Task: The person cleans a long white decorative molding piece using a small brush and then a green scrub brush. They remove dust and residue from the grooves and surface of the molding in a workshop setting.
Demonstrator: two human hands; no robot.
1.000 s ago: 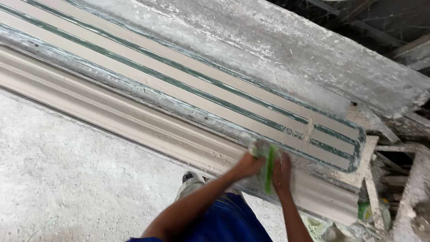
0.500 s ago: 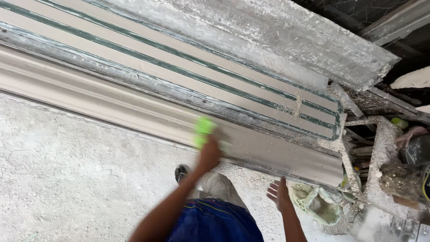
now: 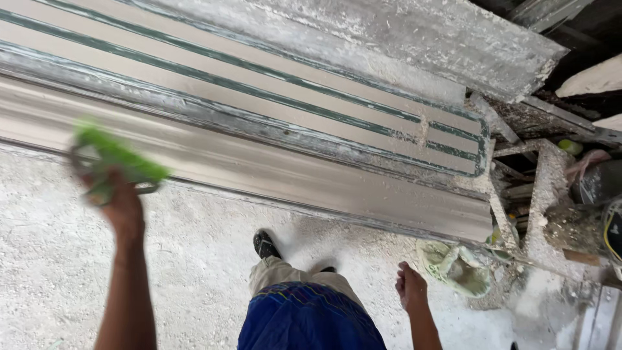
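Swept leftward along moulding: left hand [image 3: 123, 207] clutching green sponge [image 3: 113, 162].
Long plaster moulding [image 3: 311, 178] running left-right, just above; right hand [image 3: 411, 288] loosely open, empty.

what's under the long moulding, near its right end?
Under the moulding: dusty floor, a pale sack and plaster-caked frame legs. Anything further back is hidden by the moulding.

Left arm reaches up at 10 o'clock, forearm bare and nearly vertical, the left hand [image 3: 123, 207] curled in a closed grip, knuckles toward the camera. Right arm hangs low at 5 o'clock, the right hand [image 3: 411, 288] loose and holding nothing, fingers drooping together, wrist relaxed beside the thigh.
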